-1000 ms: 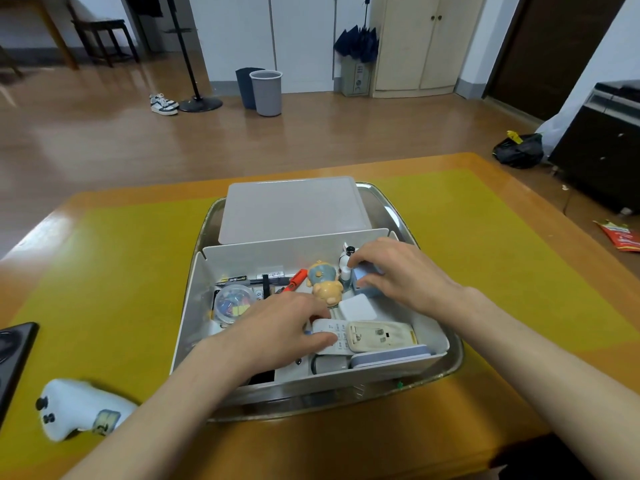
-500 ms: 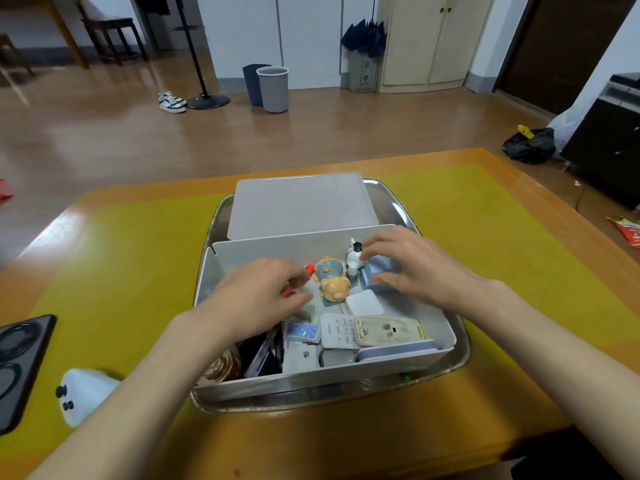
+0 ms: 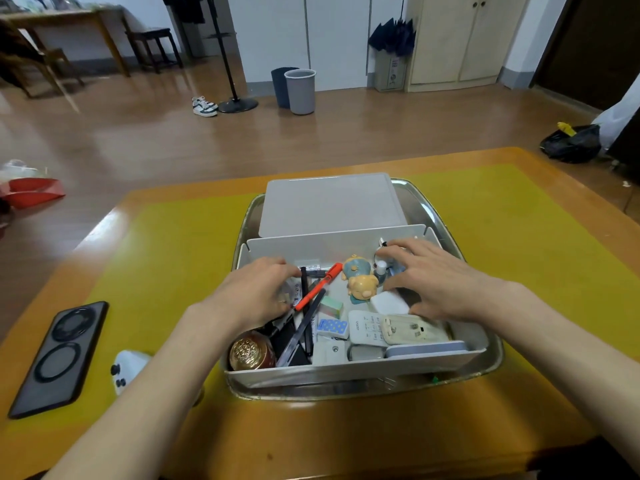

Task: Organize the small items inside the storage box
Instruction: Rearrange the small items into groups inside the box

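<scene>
The white storage box (image 3: 349,370) sits open inside a metal tray (image 3: 483,367) at the middle of the table (image 3: 166,258), its lid (image 3: 330,204) lying flat in the tray just behind it. Inside, a jumble: an orange marker (image 3: 318,284) slanting across black pens (image 3: 304,323), a bear figurine (image 3: 360,280) near the back wall, a white remote (image 3: 365,329) with a beige device (image 3: 412,330) partly on top of it, a golden round tin (image 3: 250,351) in the near left corner. The left hand (image 3: 256,294) is down among the pens, fingers curled (whether they grip anything, I cannot tell). The right hand (image 3: 436,278) is spread wide over the back right corner, fingertips on small bottles (image 3: 381,268) there, nothing clearly held. Left of the tray, a black phone (image 3: 60,358) lies flat on the yellow mat, a white controller (image 3: 126,370) beside it.
</scene>
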### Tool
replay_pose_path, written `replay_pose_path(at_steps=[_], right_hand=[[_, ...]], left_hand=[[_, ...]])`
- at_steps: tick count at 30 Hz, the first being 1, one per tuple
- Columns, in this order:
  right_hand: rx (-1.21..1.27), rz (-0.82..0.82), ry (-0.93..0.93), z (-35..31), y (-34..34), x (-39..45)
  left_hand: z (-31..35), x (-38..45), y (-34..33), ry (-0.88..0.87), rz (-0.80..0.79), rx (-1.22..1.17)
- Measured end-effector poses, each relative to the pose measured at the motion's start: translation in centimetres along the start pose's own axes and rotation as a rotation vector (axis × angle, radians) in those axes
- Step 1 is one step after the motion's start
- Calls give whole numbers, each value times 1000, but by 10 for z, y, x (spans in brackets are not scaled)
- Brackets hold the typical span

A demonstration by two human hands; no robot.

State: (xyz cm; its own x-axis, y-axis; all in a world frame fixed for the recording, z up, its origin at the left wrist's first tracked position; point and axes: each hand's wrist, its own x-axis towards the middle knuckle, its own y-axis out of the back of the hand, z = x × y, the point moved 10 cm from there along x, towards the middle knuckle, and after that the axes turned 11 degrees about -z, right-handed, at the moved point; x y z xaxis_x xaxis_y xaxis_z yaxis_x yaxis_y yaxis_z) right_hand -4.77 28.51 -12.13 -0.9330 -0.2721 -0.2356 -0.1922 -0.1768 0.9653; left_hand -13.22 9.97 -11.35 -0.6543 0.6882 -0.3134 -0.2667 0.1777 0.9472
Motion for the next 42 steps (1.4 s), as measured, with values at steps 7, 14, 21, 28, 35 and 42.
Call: replay_pose_path(at_steps=[7, 14, 21, 28, 35, 42], right_hand=[[62, 99, 13, 7, 16, -9], [-67, -1, -19, 6, -5, 1], [-23, -43, -1, 2, -7, 6], [-27, -16, 6, -8, 8, 7], [21, -34, -1, 3, 24, 0], [644, 73, -122, 50, 41, -35]], left_hand=[[-13, 1, -7, -19, -35, 22], [-6, -7, -3, -21, -63, 52], [16, -60, 24, -37, -31, 15], [2, -79, -7, 62, -193, 97], [-1, -78, -7, 110, -198, 149], [2, -76, 2, 77, -159, 156]])
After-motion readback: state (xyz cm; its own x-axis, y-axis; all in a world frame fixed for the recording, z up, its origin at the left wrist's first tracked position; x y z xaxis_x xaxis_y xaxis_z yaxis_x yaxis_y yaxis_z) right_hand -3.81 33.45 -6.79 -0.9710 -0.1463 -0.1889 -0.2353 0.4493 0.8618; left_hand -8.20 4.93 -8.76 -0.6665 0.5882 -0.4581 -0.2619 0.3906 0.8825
